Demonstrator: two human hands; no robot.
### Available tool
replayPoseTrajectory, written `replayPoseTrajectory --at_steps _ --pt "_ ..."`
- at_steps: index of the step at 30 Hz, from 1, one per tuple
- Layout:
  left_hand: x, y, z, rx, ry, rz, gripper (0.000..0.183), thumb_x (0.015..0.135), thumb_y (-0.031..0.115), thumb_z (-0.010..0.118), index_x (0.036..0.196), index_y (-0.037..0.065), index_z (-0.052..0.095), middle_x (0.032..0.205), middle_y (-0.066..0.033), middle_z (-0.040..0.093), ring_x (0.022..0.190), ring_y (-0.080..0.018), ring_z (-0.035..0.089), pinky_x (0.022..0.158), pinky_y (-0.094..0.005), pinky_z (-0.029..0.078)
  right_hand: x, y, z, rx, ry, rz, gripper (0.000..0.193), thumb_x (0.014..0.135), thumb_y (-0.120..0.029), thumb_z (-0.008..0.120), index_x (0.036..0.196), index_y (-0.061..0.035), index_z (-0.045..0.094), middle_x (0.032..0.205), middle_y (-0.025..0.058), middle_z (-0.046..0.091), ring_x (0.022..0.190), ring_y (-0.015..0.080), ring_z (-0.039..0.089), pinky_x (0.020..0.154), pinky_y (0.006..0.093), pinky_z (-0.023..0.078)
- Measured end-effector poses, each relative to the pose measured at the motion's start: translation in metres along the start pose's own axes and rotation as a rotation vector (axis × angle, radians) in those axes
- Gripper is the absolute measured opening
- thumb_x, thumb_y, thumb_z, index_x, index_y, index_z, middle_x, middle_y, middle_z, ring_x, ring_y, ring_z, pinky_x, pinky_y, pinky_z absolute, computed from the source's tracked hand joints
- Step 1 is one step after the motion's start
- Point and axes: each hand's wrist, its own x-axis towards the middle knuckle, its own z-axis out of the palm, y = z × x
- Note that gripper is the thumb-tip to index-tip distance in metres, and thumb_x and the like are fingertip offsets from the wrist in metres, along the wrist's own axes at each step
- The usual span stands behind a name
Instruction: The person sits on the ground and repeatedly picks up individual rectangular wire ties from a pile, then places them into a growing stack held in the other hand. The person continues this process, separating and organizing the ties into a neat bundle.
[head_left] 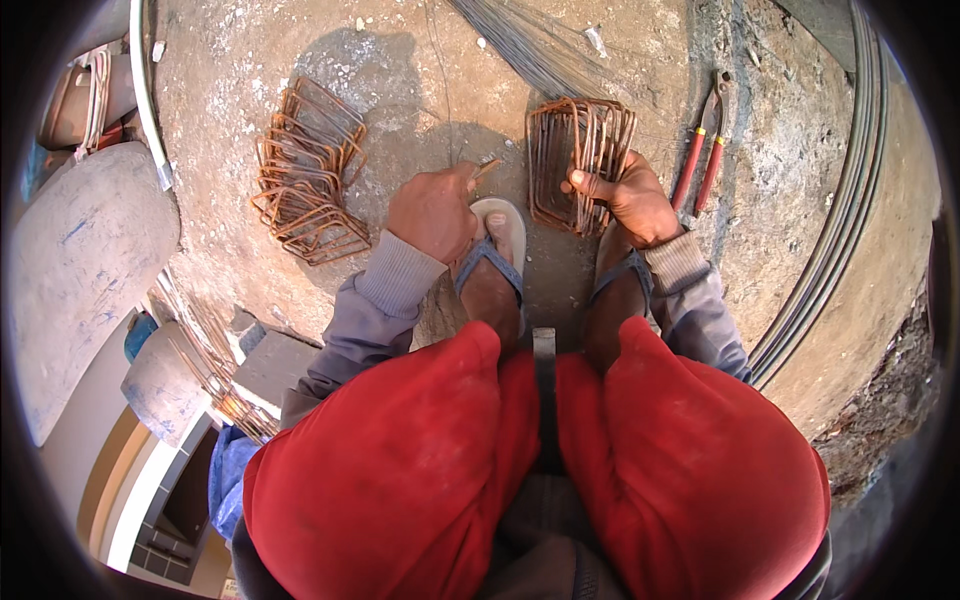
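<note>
My right hand [638,203] grips the side of a stack of rusty rectangular rebar stirrups [548,165], thumb across the bent bars. The stack rests in front of my right foot. My left hand [432,212] is closed in a fist above my left sandal [512,235]. A thin rusty rod [486,169] pokes out of that fist; the rest of it is hidden by the fingers. To the left, a second pile of stirrups [318,168] lies fanned out in a curve on the concrete.
Red-handled cutters [704,150] lie right of the held stack. Beyond it is a bundle of thin wire [525,45]. Long bars [838,215] run along the right side. Left are a pale board [95,265], a white pipe [145,90] and a grey block [278,365].
</note>
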Motion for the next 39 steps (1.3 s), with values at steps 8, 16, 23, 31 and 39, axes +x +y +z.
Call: replayPoseTrajectory --at_steps 8,16,23,31,39 --pt "-0.005 0.014 -0.084 -0.994 -0.634 0.267 0.019 0.098 0.013 0.049 0.104 0.002 0.063 0.065 -0.0097 0.055 0.055 -0.0202 0.053 0.055 -0.0338 0.043 0.000 0.000 -0.002 -0.038 0.003 0.022 0.026 0.082 -0.007 0.076 0.103 -0.0008 0.064 0.092 0.0056 0.068 0.083 0.0185 0.068 0.077 0.0321 0.054" --pt "-0.013 0.030 -0.053 -1.030 -0.252 -0.126 0.011 0.098 0.013 0.052 0.099 0.003 0.056 0.065 -0.0045 0.055 0.058 -0.0094 0.052 0.054 -0.0271 0.043 -0.001 0.000 -0.002 -0.021 -0.007 0.020 0.026 0.081 -0.007 0.077 0.103 -0.0015 0.064 0.092 0.0056 0.069 0.083 0.0179 0.067 0.078 0.0319 0.053" --pt "0.018 0.063 0.020 -1.233 0.069 -0.334 0.034 0.081 0.008 0.077 0.102 0.003 0.051 0.079 -0.0022 0.060 0.065 -0.0069 0.058 0.056 -0.0211 0.047 0.000 0.000 0.004 -0.005 0.033 -0.006 0.025 0.080 -0.003 0.077 0.102 -0.0017 0.065 0.094 0.0040 0.069 0.083 0.0133 0.065 0.076 0.0297 0.053" --pt "0.026 0.078 0.042 -1.094 0.018 -0.311 0.037 0.077 0.000 0.076 0.100 0.002 0.046 0.082 -0.0082 0.067 0.071 -0.0104 0.066 0.060 -0.0237 0.053 -0.001 -0.002 0.011 0.061 0.080 -0.011 0.016 0.086 -0.006 0.072 0.099 -0.0008 0.066 0.089 0.0037 0.069 0.078 0.0114 0.064 0.069 0.0267 0.053" --pt "0.021 0.069 0.029 -1.192 0.137 -0.347 0.041 0.074 0.001 0.078 0.097 0.002 0.044 0.077 -0.0083 0.067 0.066 -0.0074 0.063 0.056 -0.0230 0.051 -0.005 -0.001 0.013 -0.066 0.118 -0.041 0.012 0.092 -0.009 0.065 0.099 0.0003 0.066 0.086 0.0042 0.068 0.075 0.0108 0.062 0.068 0.0254 0.051"
